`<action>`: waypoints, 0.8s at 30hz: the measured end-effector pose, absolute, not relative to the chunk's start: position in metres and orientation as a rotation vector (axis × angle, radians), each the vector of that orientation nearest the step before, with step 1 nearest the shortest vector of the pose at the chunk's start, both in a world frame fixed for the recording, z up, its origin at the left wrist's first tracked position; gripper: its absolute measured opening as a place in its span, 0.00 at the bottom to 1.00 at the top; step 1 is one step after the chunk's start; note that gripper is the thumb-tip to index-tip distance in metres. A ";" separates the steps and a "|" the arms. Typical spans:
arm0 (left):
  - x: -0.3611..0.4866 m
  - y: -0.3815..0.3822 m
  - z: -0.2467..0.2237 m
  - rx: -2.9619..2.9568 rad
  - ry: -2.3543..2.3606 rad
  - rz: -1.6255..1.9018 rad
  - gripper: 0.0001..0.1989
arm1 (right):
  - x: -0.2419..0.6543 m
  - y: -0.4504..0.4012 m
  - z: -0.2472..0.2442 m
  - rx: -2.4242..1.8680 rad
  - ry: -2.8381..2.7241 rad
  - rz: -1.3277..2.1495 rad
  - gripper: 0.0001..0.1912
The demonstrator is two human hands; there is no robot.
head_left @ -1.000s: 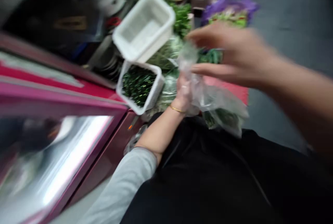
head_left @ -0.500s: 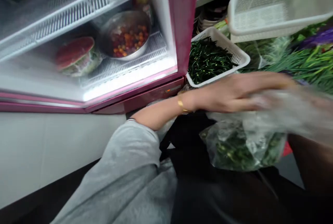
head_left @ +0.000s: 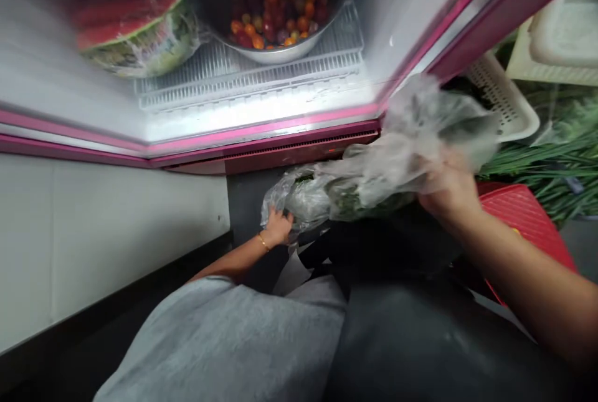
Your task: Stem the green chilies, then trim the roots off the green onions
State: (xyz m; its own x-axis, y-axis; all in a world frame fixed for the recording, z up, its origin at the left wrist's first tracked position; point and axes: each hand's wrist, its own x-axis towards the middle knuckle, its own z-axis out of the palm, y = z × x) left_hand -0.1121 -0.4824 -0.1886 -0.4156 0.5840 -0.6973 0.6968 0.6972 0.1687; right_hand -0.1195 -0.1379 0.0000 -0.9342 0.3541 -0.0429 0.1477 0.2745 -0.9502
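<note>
The right hand [head_left: 451, 187] is gripping the bunched neck of a clear plastic bag [head_left: 383, 168], its greens hanging beside and below the grip; the left hand [head_left: 277, 227] is touching another clear bag [head_left: 306, 199], finger closure unclear.

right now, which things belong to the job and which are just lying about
Likely in use:
- translucent plastic bag, in right hand
- clear plastic bag, at left hand

Likely lying about:
- cut film-wrapped watermelon
- round steel bowl of fruit
- white plastic basket

Fridge base [head_left: 261, 114] v. bright w/ glare — surroundings dim; plastic bag [head_left: 390, 153] blurred, edges stretched.
</note>
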 end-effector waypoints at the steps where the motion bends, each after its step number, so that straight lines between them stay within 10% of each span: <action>1: -0.112 -0.489 -0.186 0.931 2.138 -0.226 0.29 | -0.129 -0.154 -0.007 -0.477 -2.287 1.858 0.11; 4: -0.126 -0.512 -0.175 0.909 2.111 -0.162 0.13 | -0.151 -0.189 -0.022 -0.504 -2.163 2.070 0.09; 14: -0.161 -0.551 -0.118 1.190 2.345 0.113 0.14 | -0.150 -0.267 -0.044 -0.056 -2.693 2.292 0.11; 20: -0.136 -0.552 -0.138 1.025 2.321 -0.028 0.14 | -0.135 -0.268 -0.059 0.424 -3.675 0.980 0.21; 24: -0.137 -0.531 -0.152 1.034 2.244 -0.013 0.14 | -0.130 -0.222 -0.043 0.385 -3.665 0.835 0.18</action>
State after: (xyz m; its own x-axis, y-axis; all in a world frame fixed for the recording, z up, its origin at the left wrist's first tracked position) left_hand -0.1368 -0.5305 -0.1518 -0.4708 0.6748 -0.5683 0.6813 0.6874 0.2518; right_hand -0.1295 -0.2223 -0.0428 -0.7852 -0.3098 -0.5362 -0.0469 0.8931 -0.4475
